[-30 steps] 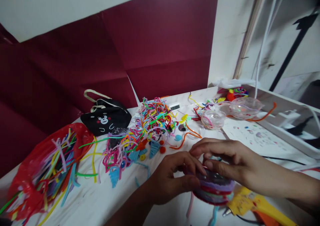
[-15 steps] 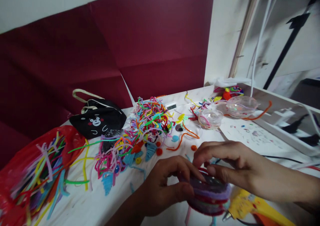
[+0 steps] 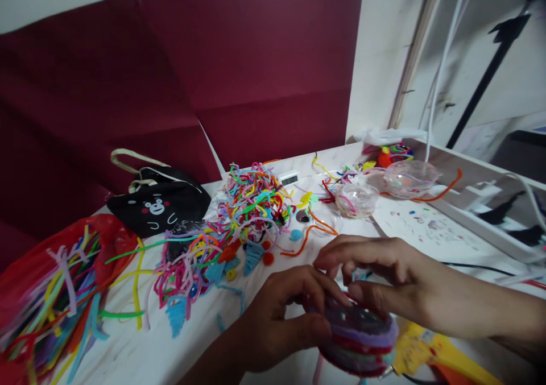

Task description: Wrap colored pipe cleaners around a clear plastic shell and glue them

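Observation:
A round, clear plastic bowl-like piece (image 3: 358, 342) is wrapped in purple, red and pale green pipe cleaners. My left hand (image 3: 294, 311) grips its left side, thumb in front and fingers over the top rim. Along the far rim my right hand (image 3: 384, 277) curls its fingers, thumb against the edge. What lies between the right fingertips is partly hidden. Beside the piece, under my right forearm, rests a yellow hot glue gun (image 3: 430, 351), its metal nozzle close to the rim.
A heap of coloured pipe cleaners (image 3: 256, 200) covers the middle. A red plastic bag (image 3: 115, 237) with more stands left, before a black drawstring bag (image 3: 160, 203). Clear plastic bowls (image 3: 357, 199) and a marked paper sheet (image 3: 426, 226) lie at the right, near a white tray (image 3: 490, 234).
The view has shifted slightly. My right hand has moved a little left along the rim, and the wrapped piece has tipped slightly, while my left hand keeps its grip.

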Demonstrator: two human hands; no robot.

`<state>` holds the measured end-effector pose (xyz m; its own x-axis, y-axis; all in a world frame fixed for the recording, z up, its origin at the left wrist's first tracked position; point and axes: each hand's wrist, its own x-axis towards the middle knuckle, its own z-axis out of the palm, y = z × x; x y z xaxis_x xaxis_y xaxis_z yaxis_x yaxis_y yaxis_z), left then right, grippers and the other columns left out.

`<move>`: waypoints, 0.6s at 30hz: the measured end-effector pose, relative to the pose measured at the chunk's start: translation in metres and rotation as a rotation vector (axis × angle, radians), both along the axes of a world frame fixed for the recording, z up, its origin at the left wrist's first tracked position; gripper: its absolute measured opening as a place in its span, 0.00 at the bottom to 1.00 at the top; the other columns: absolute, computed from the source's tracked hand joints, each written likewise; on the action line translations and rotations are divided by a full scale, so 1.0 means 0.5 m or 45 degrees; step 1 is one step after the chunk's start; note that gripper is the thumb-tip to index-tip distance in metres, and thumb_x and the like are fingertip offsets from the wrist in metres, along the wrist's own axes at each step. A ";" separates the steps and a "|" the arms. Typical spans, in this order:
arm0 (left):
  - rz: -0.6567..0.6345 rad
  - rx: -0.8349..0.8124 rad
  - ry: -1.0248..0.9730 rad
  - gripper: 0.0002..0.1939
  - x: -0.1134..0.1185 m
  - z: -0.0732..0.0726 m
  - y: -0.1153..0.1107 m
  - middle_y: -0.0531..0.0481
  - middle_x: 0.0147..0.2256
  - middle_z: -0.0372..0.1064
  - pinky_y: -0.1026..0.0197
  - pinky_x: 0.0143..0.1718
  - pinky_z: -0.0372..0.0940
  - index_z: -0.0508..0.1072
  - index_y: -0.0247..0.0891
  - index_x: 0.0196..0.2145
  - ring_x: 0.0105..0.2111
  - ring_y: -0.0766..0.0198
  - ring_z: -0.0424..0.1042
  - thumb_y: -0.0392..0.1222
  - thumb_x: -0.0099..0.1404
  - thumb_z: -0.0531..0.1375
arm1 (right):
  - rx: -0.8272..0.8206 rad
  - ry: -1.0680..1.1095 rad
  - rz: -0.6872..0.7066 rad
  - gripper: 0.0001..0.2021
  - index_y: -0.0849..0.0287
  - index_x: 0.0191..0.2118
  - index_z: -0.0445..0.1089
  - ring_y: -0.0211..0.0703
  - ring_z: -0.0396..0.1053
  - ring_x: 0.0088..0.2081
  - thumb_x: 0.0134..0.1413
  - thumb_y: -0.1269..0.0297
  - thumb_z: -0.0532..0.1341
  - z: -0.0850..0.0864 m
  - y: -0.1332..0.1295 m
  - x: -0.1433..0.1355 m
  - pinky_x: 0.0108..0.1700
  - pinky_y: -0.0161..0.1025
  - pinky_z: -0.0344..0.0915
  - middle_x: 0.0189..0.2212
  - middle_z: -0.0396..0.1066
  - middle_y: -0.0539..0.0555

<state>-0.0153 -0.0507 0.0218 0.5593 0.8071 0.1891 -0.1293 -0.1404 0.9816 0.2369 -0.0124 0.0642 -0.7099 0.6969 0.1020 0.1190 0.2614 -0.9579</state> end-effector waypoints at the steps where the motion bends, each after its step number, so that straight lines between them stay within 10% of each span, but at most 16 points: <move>1: 0.005 0.000 0.012 0.24 0.000 0.000 0.000 0.41 0.47 0.88 0.57 0.50 0.72 0.74 0.40 0.33 0.48 0.55 0.83 0.62 0.73 0.72 | 0.002 0.008 0.021 0.09 0.54 0.47 0.84 0.48 0.81 0.47 0.67 0.67 0.67 0.000 0.001 -0.001 0.45 0.40 0.77 0.48 0.84 0.57; 9: 0.031 -0.029 0.009 0.25 -0.001 0.007 -0.004 0.39 0.47 0.88 0.57 0.45 0.72 0.74 0.40 0.33 0.44 0.55 0.83 0.64 0.72 0.72 | 0.079 -0.117 0.045 0.09 0.60 0.39 0.84 0.41 0.78 0.36 0.68 0.62 0.66 0.036 0.045 0.004 0.38 0.34 0.73 0.35 0.83 0.55; 13: -0.014 -0.042 -0.014 0.26 0.010 0.011 -0.010 0.41 0.43 0.87 0.58 0.43 0.71 0.73 0.39 0.32 0.42 0.57 0.83 0.64 0.72 0.72 | 0.633 -0.531 -0.177 0.14 0.61 0.46 0.85 0.43 0.82 0.42 0.73 0.70 0.59 0.017 0.169 -0.032 0.46 0.36 0.75 0.41 0.87 0.55; 18: -0.032 -0.048 -0.027 0.27 0.013 0.011 -0.016 0.44 0.42 0.87 0.60 0.44 0.71 0.73 0.38 0.31 0.41 0.60 0.82 0.64 0.72 0.72 | 0.848 -0.949 -0.006 0.09 0.62 0.45 0.85 0.47 0.84 0.44 0.65 0.79 0.68 -0.064 0.343 -0.135 0.50 0.40 0.78 0.42 0.87 0.56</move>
<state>-0.0086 -0.0589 0.0271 0.5754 0.7998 0.1709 -0.1531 -0.1000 0.9831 0.1694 0.1590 0.0323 -0.7489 0.6626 0.0022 0.6324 0.7157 -0.2964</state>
